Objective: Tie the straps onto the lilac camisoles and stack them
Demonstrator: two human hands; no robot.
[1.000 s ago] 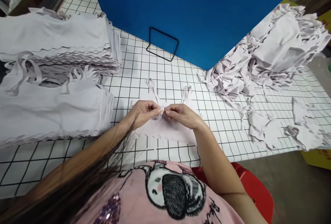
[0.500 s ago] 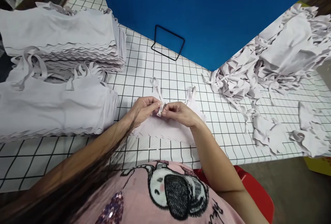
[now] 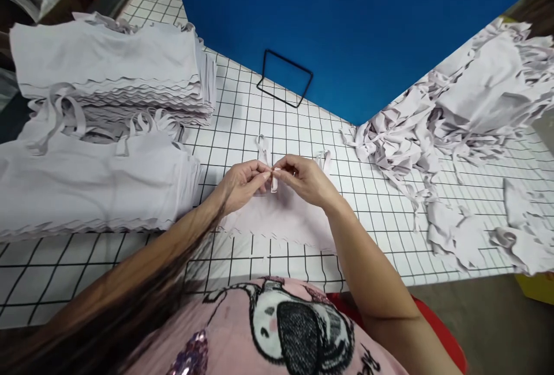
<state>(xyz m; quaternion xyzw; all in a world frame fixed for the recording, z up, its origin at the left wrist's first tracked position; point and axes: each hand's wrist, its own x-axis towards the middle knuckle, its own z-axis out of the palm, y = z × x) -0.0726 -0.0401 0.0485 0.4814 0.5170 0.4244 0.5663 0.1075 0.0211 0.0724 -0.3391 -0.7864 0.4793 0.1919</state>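
Observation:
A pale pink strappy top (image 3: pixel 277 222) lies flat on the table in front of me, its jagged hem towards my body. My left hand (image 3: pixel 246 183) pinches one of its shoulder straps (image 3: pixel 274 183) from the left. From the right, my right hand (image 3: pixel 306 180) pinches the same strap, with the fingertips of both hands meeting. A small slider or ring hangs at the strap's lower end, just under the fingers. Behind my right hand the other strap (image 3: pixel 324 158) stands up in a loop. Exactly how the strap passes between my fingertips is hidden.
Two stacks of folded pale tops, a front stack (image 3: pixel 86 184) and a back stack (image 3: pixel 108 55), stand at left. A heap of loose pale garments (image 3: pixel 471 86) fills the right side. A black wire frame (image 3: pixel 285 78) leans at a blue panel (image 3: pixel 346 29). The tablecloth (image 3: pixel 234 104) is gridded.
Both hands have come closer together on the strap, the right one shifting up and over it. The whole view has tipped slightly, so things sit a little lower.

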